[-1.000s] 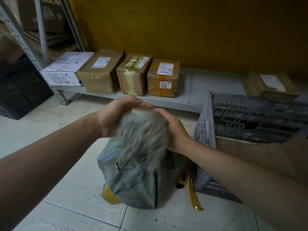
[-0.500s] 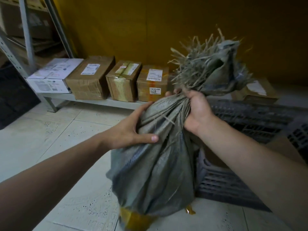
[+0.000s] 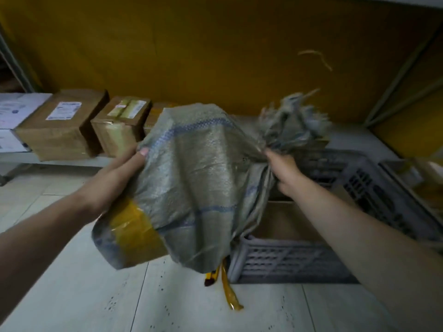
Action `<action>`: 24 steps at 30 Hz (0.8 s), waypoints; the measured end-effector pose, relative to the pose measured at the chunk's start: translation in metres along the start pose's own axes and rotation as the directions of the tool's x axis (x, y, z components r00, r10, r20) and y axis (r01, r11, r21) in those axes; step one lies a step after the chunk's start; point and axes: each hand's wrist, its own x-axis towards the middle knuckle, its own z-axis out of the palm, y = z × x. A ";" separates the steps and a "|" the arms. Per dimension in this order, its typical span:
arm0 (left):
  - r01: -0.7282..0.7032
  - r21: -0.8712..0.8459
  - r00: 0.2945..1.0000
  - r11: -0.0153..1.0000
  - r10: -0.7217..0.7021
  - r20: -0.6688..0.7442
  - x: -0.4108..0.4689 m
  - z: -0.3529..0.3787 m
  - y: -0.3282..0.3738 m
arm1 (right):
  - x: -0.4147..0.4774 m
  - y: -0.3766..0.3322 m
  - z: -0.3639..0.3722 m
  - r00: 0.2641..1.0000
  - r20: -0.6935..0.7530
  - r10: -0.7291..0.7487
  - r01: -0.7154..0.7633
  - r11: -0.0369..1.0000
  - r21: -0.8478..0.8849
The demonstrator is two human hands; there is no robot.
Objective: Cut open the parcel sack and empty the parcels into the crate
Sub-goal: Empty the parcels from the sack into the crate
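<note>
Nearest me, my two forearms reach out over the pale tiled floor (image 3: pixel 72 295), where a yellow-handled cutter (image 3: pixel 211 277) and a strip of yellow tape (image 3: pixel 230 295) lie just beside the crate's near corner. My left hand (image 3: pixel 112 178) is clamped on the sack's (image 3: pixel 199 178) heavy end, thumb pressed into the woven cloth, with a yellow-taped parcel (image 3: pixel 134 226) bulging inside it. My right hand (image 3: pixel 282 173) is clenched round the gathered neck, the frayed mouth (image 3: pixel 294 123) flaring just beyond the fist. The sack hangs in the air between my hands, its long axis running left to right, neck toward the grey crate (image 3: pixel 287 262), bulk off to the crate's left. A brown parcel (image 3: pixel 285 221) already sits in the crate. I judge the tip turns on raising the left end so the load slides rightward through the mouth, which my right hand, the nearer to the crate, must loosen. Beyond, cardboard boxes (image 3: pixel 60 125) line a low shelf (image 3: pixel 14 156) against the yellow wall (image 3: pixel 215 56).
</note>
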 end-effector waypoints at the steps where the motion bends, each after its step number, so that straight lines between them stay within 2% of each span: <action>1: 0.013 -0.022 1.000 1.000 -0.013 0.004 0.000 -0.002 0.002 | 0.002 0.008 0.002 0.999 -0.004 -0.048 0.047 0.992 -0.115; 3: 0.013 0.014 0.999 1.000 -0.014 0.041 0.003 -0.002 0.011 | 0.005 0.019 0.001 0.987 0.040 -0.154 0.159 0.950 -0.267; 5: -0.048 0.083 0.996 0.995 0.042 0.075 0.006 0.003 0.028 | 0.009 0.022 -0.004 0.986 0.018 -0.166 0.163 0.930 -0.331; 7: -0.101 0.279 0.995 0.955 0.100 0.021 0.020 0.006 0.038 | 0.019 0.029 -0.017 0.992 -0.074 -0.106 0.062 0.891 -0.450; 9: -0.189 0.441 0.981 0.877 0.193 0.037 0.031 0.011 0.052 | 0.022 0.028 -0.027 0.982 -0.184 -0.052 -0.040 0.886 -0.462; 11: -0.212 0.535 0.972 0.818 0.235 0.026 0.042 0.021 0.066 | 0.014 0.006 -0.030 0.979 -0.200 0.044 -0.079 0.982 -0.171; 12: -0.202 0.560 0.972 0.804 0.235 0.013 0.044 0.029 0.078 | 0.005 -0.012 -0.032 0.976 -0.187 0.112 -0.118 0.993 -0.024; 14: -0.155 0.590 0.983 0.792 0.184 0.011 0.046 0.048 0.102 | -0.012 -0.046 -0.039 0.979 -0.128 0.162 -0.145 0.981 0.131; 15: -0.131 0.610 0.989 0.782 0.144 0.027 0.046 0.057 0.114 | -0.023 -0.061 -0.043 0.982 -0.104 0.158 -0.144 0.981 0.130; 17: -0.100 0.642 0.995 0.760 0.087 0.053 0.050 0.069 0.132 | -0.041 -0.079 -0.052 0.984 -0.126 0.128 -0.114 0.987 0.111; 19: -0.099 0.649 0.995 0.755 0.065 0.077 0.058 0.078 0.140 | -0.067 -0.090 -0.057 0.968 -0.250 0.017 -0.004 0.999 0.053; 21: -0.142 0.645 0.989 0.751 0.085 0.119 0.066 0.090 0.148 | -0.104 -0.097 -0.061 0.905 -0.400 -0.144 0.117 0.989 -0.090; 23: -0.179 0.627 0.983 0.758 0.112 0.145 0.074 0.104 0.154 | -0.146 -0.097 -0.060 0.890 -0.386 -0.243 0.181 0.965 -0.190; 24: -0.188 0.604 0.981 0.774 0.118 0.154 0.077 0.112 0.159 | -0.164 -0.098 -0.057 0.920 -0.315 -0.232 0.184 0.967 -0.174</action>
